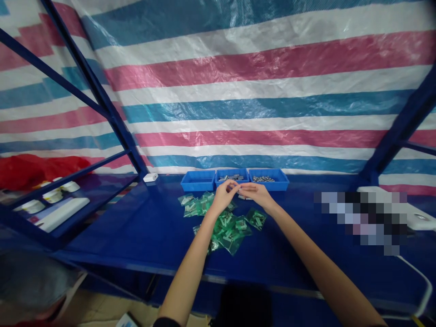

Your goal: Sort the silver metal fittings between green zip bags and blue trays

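My left hand and my right hand meet fingertip to fingertip above the blue table, just in front of the blue trays. Both hands have their fingers pinched together on a small item too tiny to name. Below and around the hands lies a heap of small green-tinted plastic bags holding small parts. Three blue trays stand in a row behind: the left tray looks empty, the middle tray and the right tray hold several small metal parts.
A striped tarp forms the back wall. Blue frame posts rise at the left and right. A small white box sits at the back left. White containers stand on a side shelf. A white device lies at right.
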`<state>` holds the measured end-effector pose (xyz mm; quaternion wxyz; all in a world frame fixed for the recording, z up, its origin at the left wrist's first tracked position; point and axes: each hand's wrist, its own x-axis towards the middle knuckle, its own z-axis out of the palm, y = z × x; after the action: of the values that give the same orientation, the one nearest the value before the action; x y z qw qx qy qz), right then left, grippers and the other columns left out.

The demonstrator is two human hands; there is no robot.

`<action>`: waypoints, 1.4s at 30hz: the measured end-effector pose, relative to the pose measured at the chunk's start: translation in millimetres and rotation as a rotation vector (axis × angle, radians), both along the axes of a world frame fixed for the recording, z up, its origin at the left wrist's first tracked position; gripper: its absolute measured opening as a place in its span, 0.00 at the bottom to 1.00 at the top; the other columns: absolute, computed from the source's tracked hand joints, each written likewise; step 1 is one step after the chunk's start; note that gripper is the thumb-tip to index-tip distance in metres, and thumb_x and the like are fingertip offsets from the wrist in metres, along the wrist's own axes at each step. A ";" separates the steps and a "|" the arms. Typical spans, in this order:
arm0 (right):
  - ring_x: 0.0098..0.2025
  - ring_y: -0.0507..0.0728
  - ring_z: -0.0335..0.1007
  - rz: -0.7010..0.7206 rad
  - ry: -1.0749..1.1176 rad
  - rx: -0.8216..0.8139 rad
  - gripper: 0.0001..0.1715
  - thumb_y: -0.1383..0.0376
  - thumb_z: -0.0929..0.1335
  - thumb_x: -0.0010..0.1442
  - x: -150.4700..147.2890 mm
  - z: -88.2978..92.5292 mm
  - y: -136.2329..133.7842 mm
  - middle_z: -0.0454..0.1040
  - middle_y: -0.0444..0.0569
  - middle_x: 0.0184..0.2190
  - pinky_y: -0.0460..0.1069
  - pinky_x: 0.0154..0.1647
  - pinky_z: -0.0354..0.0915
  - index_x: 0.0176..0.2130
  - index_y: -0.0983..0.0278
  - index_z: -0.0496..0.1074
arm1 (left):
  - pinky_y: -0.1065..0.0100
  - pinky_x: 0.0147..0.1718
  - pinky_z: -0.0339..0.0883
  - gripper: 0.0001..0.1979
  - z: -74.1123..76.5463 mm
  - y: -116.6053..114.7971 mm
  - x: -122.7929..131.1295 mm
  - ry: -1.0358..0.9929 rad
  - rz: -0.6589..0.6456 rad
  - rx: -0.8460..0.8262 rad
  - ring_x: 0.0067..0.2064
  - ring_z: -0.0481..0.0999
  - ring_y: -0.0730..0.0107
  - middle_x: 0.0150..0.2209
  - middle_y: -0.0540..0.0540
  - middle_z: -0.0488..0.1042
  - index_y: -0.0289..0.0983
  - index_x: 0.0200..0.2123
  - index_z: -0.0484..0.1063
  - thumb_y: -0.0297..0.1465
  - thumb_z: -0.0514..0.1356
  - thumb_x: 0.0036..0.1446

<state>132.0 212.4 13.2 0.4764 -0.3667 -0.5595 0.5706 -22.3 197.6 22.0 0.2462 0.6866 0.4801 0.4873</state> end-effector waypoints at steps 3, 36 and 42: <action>0.29 0.54 0.73 -0.038 0.022 0.000 0.22 0.56 0.75 0.37 1.8 -0.2 1.2 0.77 0.48 0.26 0.51 0.36 0.69 0.33 0.66 0.76 | 0.73 0.29 0.61 0.10 -0.3 0.6 0.9 -0.010 -0.015 -0.023 0.28 0.67 0.74 0.28 0.50 0.70 0.35 0.31 0.69 0.37 0.57 0.54; 0.20 0.47 0.66 -0.183 -0.051 -0.051 0.17 0.58 0.74 0.40 8.2 -7.8 13.3 0.73 0.43 0.20 0.43 0.24 0.67 0.30 0.67 0.75 | 0.61 0.43 0.55 0.06 -7.1 -14.7 12.6 0.781 -0.065 -0.079 0.43 0.67 0.60 0.34 0.48 0.70 0.37 0.30 0.69 0.35 0.59 0.51; 0.18 0.49 0.65 -0.229 -0.183 0.015 0.14 0.58 0.73 0.41 9.9 -13.0 17.0 0.72 0.45 0.18 0.44 0.20 0.67 0.24 0.67 0.74 | 0.63 0.42 0.56 0.07 -6.8 -15.1 10.7 0.742 -0.093 -0.090 0.40 0.69 0.63 0.31 0.49 0.71 0.37 0.29 0.68 0.35 0.60 0.49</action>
<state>141.9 229.4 0.2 0.4879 -0.4753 -0.5592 0.4725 -11.6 182.5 15.2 0.1074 0.8261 0.5258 0.1720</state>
